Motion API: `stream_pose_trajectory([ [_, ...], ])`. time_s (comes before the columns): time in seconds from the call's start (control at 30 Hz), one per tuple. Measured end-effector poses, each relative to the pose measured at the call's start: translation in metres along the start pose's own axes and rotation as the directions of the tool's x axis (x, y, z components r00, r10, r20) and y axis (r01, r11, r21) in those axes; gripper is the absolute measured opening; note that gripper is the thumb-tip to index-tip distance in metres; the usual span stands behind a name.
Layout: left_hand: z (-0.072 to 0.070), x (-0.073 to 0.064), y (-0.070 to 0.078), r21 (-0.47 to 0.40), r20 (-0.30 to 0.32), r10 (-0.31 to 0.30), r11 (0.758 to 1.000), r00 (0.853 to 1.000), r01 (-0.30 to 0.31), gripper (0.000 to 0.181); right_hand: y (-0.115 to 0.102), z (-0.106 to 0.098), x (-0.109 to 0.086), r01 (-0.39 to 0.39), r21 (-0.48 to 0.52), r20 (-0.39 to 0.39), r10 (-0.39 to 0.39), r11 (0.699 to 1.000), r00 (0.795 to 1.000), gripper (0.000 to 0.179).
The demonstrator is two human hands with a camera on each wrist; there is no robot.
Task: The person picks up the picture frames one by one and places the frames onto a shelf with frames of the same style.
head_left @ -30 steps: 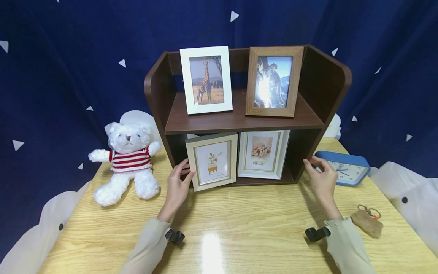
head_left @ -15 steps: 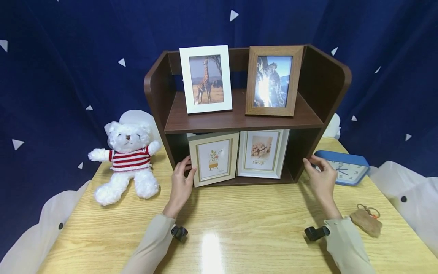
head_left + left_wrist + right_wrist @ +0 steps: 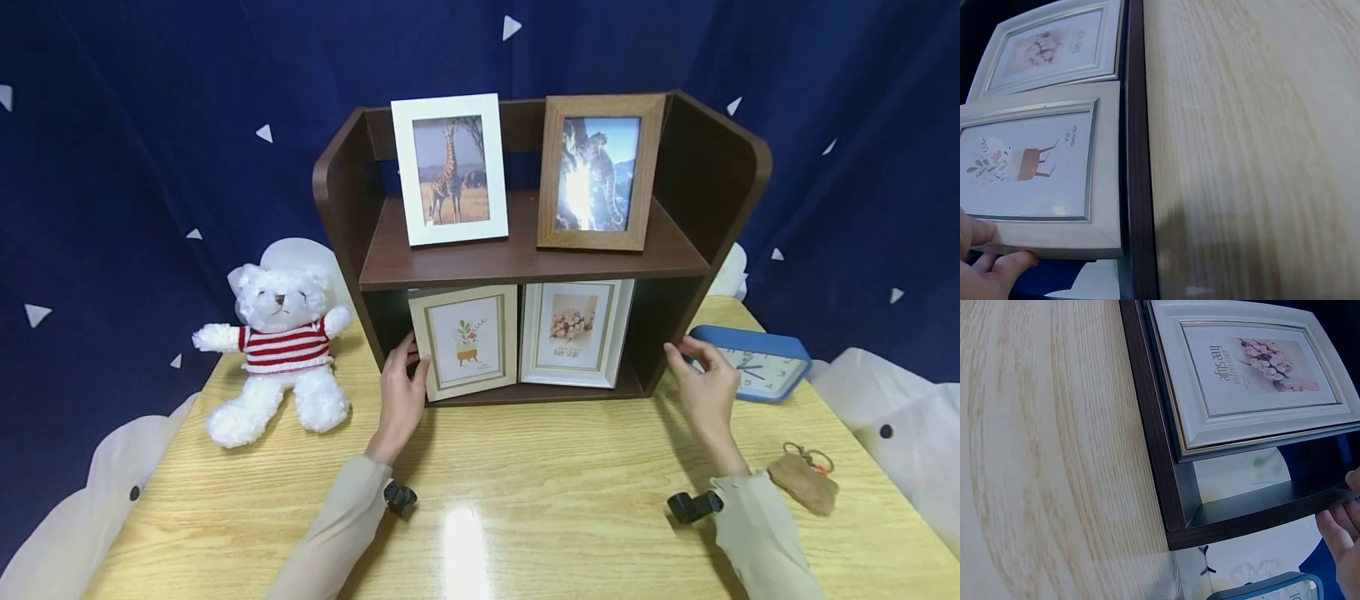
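Observation:
My left hand [image 3: 402,393] pinches the left edge of a cream picture frame [image 3: 508,342] with a plant print. That frame stands on the lower level of a dark brown shelf [image 3: 532,265], slightly angled. In the left wrist view, the thumb [image 3: 982,231] lies on its front and the fingers are curled at its side. Beside it stands a white picture frame [image 3: 576,335] with a flower print, close to the cream one. My right hand [image 3: 705,392] grips the front edge of the shelf's right side panel [image 3: 1254,522] between thumb and fingers.
On the upper level stand a white giraffe frame [image 3: 450,171] and a brown wooden frame [image 3: 551,171]. A teddy bear [image 3: 288,346] sits left of the shelf. A blue clock [image 3: 780,342] and a brown key pouch [image 3: 802,483] lie at right on the wooden table [image 3: 555,500].
My left hand has moved the cream frame deeper into the lower level, and its lower left corner is now higher in view. The right hand has stayed on the side panel.

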State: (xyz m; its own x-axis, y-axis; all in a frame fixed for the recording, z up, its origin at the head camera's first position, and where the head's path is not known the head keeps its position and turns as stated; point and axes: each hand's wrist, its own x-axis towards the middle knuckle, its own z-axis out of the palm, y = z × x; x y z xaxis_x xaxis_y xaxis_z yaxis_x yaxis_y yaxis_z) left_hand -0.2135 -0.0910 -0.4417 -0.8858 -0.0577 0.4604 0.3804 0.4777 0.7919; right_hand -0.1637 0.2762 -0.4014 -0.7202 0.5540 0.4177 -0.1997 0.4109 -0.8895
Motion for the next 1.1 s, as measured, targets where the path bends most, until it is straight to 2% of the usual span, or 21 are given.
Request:
stream_pose_trajectory([
  [0.33,0.009,0.006,-0.004,-0.024,-0.061,-0.005,1.0,0.998,0.004,0.045,-0.001,-0.001,0.0,-0.003,-0.005,-0.003,0.003,1.0,1.0,0.027],
  [0.53,0.012,0.011,-0.004,-0.035,-0.061,-0.031,0.999,0.998,0.028,0.044,-0.003,-0.001,-0.001,-0.008,-0.018,0.002,0.008,1.0,1.0,0.026],
  [0.83,0.013,0.017,-0.003,0.015,-0.075,-0.034,0.999,0.997,0.035,0.044,-0.002,0.0,-0.001,0.003,0.004,-0.004,-0.003,1.0,1.0,0.026],
  [1.1,0.012,0.017,-0.001,0.03,-0.045,-0.063,0.998,0.997,0.064,0.045,-0.002,0.0,-0.001,0.012,0.029,-0.004,-0.012,1.0,1.0,0.026],
])
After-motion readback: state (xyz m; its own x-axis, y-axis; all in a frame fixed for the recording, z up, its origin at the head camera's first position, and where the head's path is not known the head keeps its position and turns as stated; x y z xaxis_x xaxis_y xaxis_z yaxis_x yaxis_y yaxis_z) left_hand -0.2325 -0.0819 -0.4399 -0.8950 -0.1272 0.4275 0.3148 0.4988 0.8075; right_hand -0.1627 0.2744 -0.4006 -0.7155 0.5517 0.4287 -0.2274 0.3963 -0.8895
